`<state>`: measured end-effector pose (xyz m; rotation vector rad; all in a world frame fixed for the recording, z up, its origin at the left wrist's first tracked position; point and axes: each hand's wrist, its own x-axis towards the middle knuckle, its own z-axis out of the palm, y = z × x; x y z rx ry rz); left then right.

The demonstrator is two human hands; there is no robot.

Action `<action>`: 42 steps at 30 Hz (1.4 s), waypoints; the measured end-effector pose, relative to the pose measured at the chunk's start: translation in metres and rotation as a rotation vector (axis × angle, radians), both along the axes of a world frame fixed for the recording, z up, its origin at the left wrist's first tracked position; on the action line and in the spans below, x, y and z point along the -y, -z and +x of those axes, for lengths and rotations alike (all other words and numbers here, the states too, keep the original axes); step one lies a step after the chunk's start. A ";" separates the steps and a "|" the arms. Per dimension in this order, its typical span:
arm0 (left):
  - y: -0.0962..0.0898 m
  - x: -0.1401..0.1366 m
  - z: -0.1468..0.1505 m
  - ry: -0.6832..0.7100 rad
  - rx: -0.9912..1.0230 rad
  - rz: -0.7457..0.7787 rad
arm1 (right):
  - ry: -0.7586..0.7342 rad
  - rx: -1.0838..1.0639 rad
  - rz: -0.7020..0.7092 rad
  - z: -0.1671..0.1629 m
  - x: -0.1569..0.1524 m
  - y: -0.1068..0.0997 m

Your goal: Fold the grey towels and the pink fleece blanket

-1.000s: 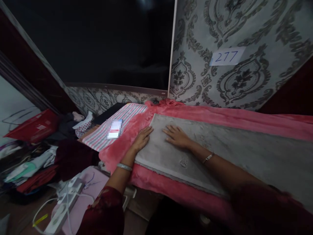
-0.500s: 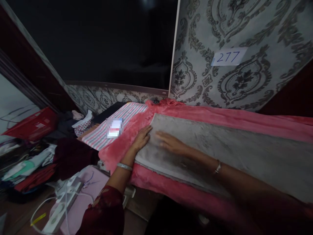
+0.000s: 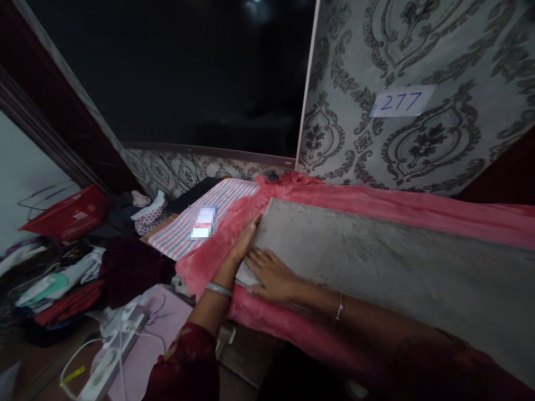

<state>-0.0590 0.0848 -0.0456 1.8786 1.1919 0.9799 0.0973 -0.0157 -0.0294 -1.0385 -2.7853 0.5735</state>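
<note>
A folded grey plush cloth (image 3: 376, 250) lies in a long flat strip across a pink fleece blanket (image 3: 200, 267). Against its left end rests my left hand (image 3: 246, 239), fingers stretched along the edge, a bangle at the wrist. My right hand (image 3: 271, 275) lies palm down on the near left corner of the cloth, fingers spread, close beside the left hand. Neither hand grips anything. The cloth's near edge is partly covered by my right forearm.
A striped cloth (image 3: 213, 203) with a pixelated bright item (image 3: 203, 223) lies to the left. A power strip (image 3: 111, 351) with cables sits on a pink surface. Piled clothes (image 3: 62, 278) and a red bag (image 3: 69, 214) are far left. Behind hangs a big dark screen (image 3: 200, 72).
My right hand has moved left and nearer to me, from above the cloth to its near left corner. My left hand stays at the left edge, now turned more on its side.
</note>
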 end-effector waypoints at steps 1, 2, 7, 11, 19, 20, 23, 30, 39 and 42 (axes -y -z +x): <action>-0.002 0.000 -0.001 0.000 -0.004 -0.003 | -0.029 -0.028 -0.028 -0.003 0.013 0.000; -0.004 0.000 -0.002 0.001 -0.019 -0.007 | -0.060 -0.057 -0.057 -0.004 0.023 -0.001; -0.010 0.004 -0.007 -0.004 -0.145 0.021 | -0.212 -0.258 -0.209 0.028 0.036 -0.019; -0.017 0.002 -0.001 -0.017 -0.231 0.132 | 0.045 -0.179 -0.031 0.078 0.021 -0.026; -0.050 -0.030 0.097 0.262 -0.692 0.200 | 0.008 -0.059 0.023 0.087 0.034 -0.004; -0.048 -0.034 0.105 0.253 -0.760 0.166 | 0.014 -0.073 0.011 0.085 0.036 -0.003; -0.037 -0.041 0.115 0.165 -0.890 0.165 | 0.017 -0.103 -0.019 0.084 0.039 -0.005; -0.025 -0.041 0.111 -0.131 -0.986 0.208 | -0.046 -0.162 -0.025 0.090 0.043 -0.009; -0.041 -0.048 0.115 -0.045 -1.081 0.085 | -0.104 -0.313 -0.044 0.124 0.068 -0.019; -0.040 -0.048 0.117 -0.057 -1.096 0.107 | 0.210 -0.246 0.072 0.176 0.038 -0.027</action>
